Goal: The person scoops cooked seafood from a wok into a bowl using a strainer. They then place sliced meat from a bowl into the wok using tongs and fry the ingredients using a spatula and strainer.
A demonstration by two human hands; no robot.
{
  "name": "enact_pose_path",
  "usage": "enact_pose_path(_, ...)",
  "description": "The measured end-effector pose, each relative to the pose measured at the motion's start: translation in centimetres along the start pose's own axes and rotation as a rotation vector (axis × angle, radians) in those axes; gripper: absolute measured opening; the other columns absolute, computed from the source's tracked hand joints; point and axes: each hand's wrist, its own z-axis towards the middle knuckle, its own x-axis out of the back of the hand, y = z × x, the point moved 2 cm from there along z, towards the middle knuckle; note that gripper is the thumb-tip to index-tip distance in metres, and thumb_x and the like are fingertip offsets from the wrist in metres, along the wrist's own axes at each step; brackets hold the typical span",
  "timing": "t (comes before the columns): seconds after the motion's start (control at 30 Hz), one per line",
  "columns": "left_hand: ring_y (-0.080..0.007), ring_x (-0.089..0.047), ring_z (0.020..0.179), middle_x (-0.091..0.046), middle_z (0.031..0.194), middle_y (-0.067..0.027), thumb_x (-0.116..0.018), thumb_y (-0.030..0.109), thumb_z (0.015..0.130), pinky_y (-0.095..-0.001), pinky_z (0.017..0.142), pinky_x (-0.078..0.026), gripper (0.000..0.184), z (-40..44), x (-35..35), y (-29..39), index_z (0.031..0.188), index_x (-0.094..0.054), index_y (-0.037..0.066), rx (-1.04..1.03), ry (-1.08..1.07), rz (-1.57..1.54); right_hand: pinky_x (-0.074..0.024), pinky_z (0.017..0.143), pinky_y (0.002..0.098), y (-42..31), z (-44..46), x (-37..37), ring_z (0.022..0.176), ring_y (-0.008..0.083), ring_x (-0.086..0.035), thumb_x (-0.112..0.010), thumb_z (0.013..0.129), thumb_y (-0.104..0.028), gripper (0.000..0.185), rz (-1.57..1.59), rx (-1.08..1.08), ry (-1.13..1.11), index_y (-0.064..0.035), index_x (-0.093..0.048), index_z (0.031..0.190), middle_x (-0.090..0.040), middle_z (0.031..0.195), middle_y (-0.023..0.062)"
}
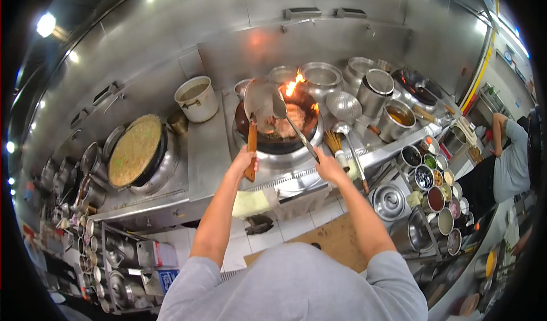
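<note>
My left hand [245,160] is closed round the wooden handle of a round strainer [259,96], which is tilted over the left side of a wok [242,124]. My right hand [329,168] grips the long handle of a ladle [279,105], whose bowl is above the wok beside the strainer. Pinkish pieces that look like meat [295,118] lie in the wok. Flames [294,83] rise at its far rim. To the right of the wok are a bamboo brush [333,141] and another long-handled ladle [342,128].
A big pan of pale food [135,150] and a white pot [196,100] stand on the left. Metal pots [376,87] and a perforated skimmer [343,105] are right of the wok. Seasoning containers [436,198] sit lower right, near another person [510,155].
</note>
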Motion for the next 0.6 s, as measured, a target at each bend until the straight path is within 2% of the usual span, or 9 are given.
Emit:
enact_pose_path(0.07, -0.0155, -0.046, 0.047, -0.046, 0.068, -0.0082, -0.043, 0.001, 0.084, -0.0304, 0.038, -0.043, 0.030, 0.4, 0.0, -0.5, 0.112, -0.035, 0.008, -0.040, 0.046, 0.145, -0.0452, 0.081, 0.0505, 2.8, 2.8, -2.9, 0.094, 0.0448, -0.058, -0.055, 0.082, -0.015, 0.053, 0.043, 0.060, -0.031, -0.0133, -0.040, 0.133, -0.061, 0.101, 0.0258)
enact_pose_path(0.13, -0.0156, -0.046, 0.043, -0.045, 0.064, -0.0068, -0.041, 0.001, 0.083, -0.0305, 0.038, -0.042, 0.035, -0.4, -0.2, -0.2, 0.117, -0.036, 0.007, -0.109, 0.134, 0.329, -0.0458, 0.081, 0.0510, 2.1, 3.4, -1.7, 0.093, 0.0442, -0.058, -0.053, 0.082, -0.015, 0.049, -0.111, -0.021, 0.021, -0.0145, -0.044, 0.130, -0.061, 0.100, 0.0268)
enact_pose_path(0.17, -0.0156, -0.046, 0.043, -0.045, 0.064, -0.0068, -0.041, 0.001, 0.083, -0.0305, 0.038, -0.042, 0.035, -0.6, -0.2, 0.5, 0.117, -0.036, 0.007, -0.115, 0.135, 0.324, -0.0458, 0.081, 0.0510, 1.3, 2.7, -0.3, 0.093, 0.0442, -0.058, -0.053, 0.082, -0.015, 0.049, -0.117, -0.017, 0.024, -0.0145, -0.044, 0.130, -0.061, 0.100, 0.0268)
enact_pose_path(0.23, -0.0157, -0.045, 0.041, -0.045, 0.062, -0.0066, -0.040, 0.003, 0.083, -0.0310, 0.037, -0.041, 0.041, -1.7, 0.5, 1.0, 0.123, -0.034, 0.005, -0.209, 0.275, 0.591, -0.0462, 0.083, 0.0508, -0.3, 0.1, 1.7, 0.096, 0.0424, -0.059, -0.043, 0.084, -0.011, 0.045, -0.151, -0.036, -0.029, -0.0131, -0.046, 0.129, -0.061, 0.102, 0.0272)
enact_pose_path(0.33, -0.0158, -0.047, 0.042, -0.047, 0.064, -0.0075, -0.039, 0.005, 0.083, -0.0314, 0.037, -0.041, 0.043, -1.5, 1.1, 1.5, 0.125, -0.034, 0.006, -0.223, 0.210, 0.455, -0.0469, 0.081, 0.0512, 2.6, 3.9, -0.5, 0.094, 0.0423, -0.060, -0.042, 0.085, -0.010, 0.045, -0.156, 0.040, -0.029, -0.0154, -0.046, 0.130, -0.063, 0.099, 0.0256)
enact_pose_path(0.4, -0.0150, -0.047, 0.043, -0.047, 0.066, -0.0074, -0.040, 0.004, 0.083, -0.0314, 0.037, -0.041, 0.044, -3.3, 0.2, 2.9, 0.126, -0.034, 0.008, -0.239, 0.216, 0.433, -0.0472, 0.080, 0.0514, 2.3, 3.8, 0.5, 0.091, 0.0426, -0.061, -0.042, 0.086, -0.009, 0.045, -0.210, 0.004, 0.014, -0.0176, -0.045, 0.130, -0.064, 0.094, 0.0234)
enact_pose_path(0.47, -0.0123, -0.045, 0.045, -0.046, 0.071, -0.0049, -0.044, 0.002, 0.083, -0.0283, 0.035, -0.040, 0.047, -5.6, 0.5, 3.0, 0.128, -0.032, 0.010, -0.157, 0.237, 0.444, -0.0475, 0.080, 0.0500, 2.5, 2.1, 2.5, 0.092, 0.0400, -0.061, -0.041, 0.086, -0.009, 0.046, -0.277, -0.021, 0.082, -0.0194, -0.045, 0.130, -0.064, 0.095, 0.0226)
enact_pose_path(0.53, -0.0121, -0.045, 0.045, -0.046, 0.071, -0.0046, -0.044, 0.002, 0.083, -0.0281, 0.036, -0.039, 0.046, -7.3, 1.0, 3.6, 0.127, -0.033, 0.009, -0.118, 0.167, 0.369, -0.0469, 0.082, 0.0485, 3.2, -0.2, 6.4, 0.097, 0.0387, -0.060, -0.046, 0.086, -0.014, 0.044, -0.287, -0.007, 0.011, -0.0216, -0.046, 0.129, -0.062, 0.103, 0.0225)
enact_pose_path(0.6, -0.0118, -0.045, 0.046, -0.046, 0.070, -0.0043, -0.045, 0.002, 0.083, -0.0279, 0.036, -0.039, 0.045, -7.4, 1.2, 2.6, 0.125, -0.033, 0.009, -0.067, 0.095, 0.294, -0.0462, 0.083, 0.0487, 2.0, -0.6, 9.2, 0.095, 0.0398, -0.060, -0.053, 0.081, -0.015, 0.046, -0.288, -0.003, -0.101, -0.0179, -0.049, 0.128, -0.063, 0.101, 0.0226)
